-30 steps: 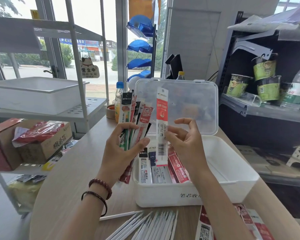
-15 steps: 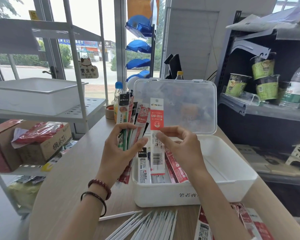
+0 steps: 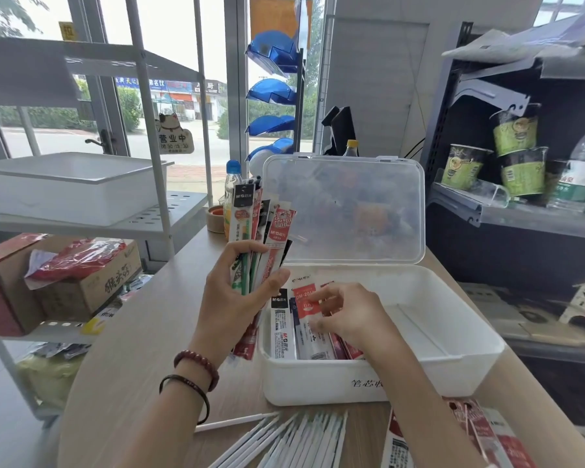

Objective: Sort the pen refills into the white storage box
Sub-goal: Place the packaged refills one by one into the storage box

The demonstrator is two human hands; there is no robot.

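Centre frame: right hand (image 3: pixel 350 315) pinches 1 red-labelled refill packet (image 3: pixel 304 298) inside the white storage box (image 3: pixel 453 363), while left hand (image 3: pixel 237 298) grips a bundle of refills (image 3: pixel 264 238) (likely light, flimsy, slippery sleeves, best pinched mid-length).

Left hand (image 3: pixel 232 298) upright, grip tight (thumb across); right hand (image 3: pixel 352 319) low, pinching.

I saw the left hand (image 3: pixel 237 298) grip a fan of refill packets (image 3: pixel 265 238) upright beside the white storage box (image 3: pixel 460 366), while the right hand (image 3: pixel 348 315) pinched 1 red-topped packet (image 3: pixel 305 298) inside its left end.
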